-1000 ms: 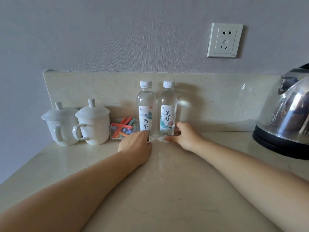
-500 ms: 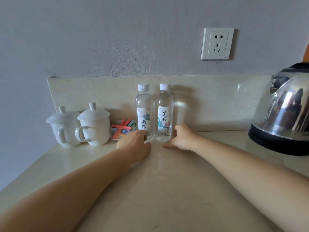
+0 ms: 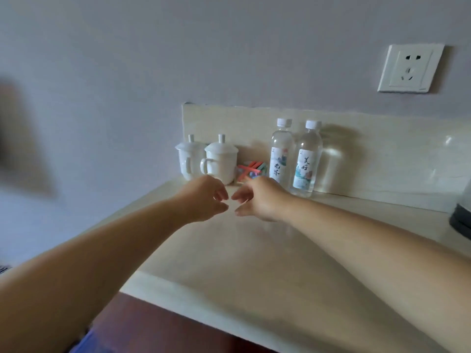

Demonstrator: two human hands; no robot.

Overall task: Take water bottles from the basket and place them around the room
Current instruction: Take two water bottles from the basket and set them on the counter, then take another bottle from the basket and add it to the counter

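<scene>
Hovering before the cups [image 3: 221,159], left hand [image 3: 204,200] and right hand [image 3: 260,198] are being held empty, loose; water bottles [image 3: 280,154]: likely light, slick, grip mid-label.

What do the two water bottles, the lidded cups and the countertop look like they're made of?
Water bottles: clear plastic, probably; the backsplash shows through them, with white caps and printed labels. Lidded cups: glossy white ceramic, likely porcelain, judging by their sheen. Countertop: polished cream stone or imitation; it mirrors the bottles faintly.
</scene>
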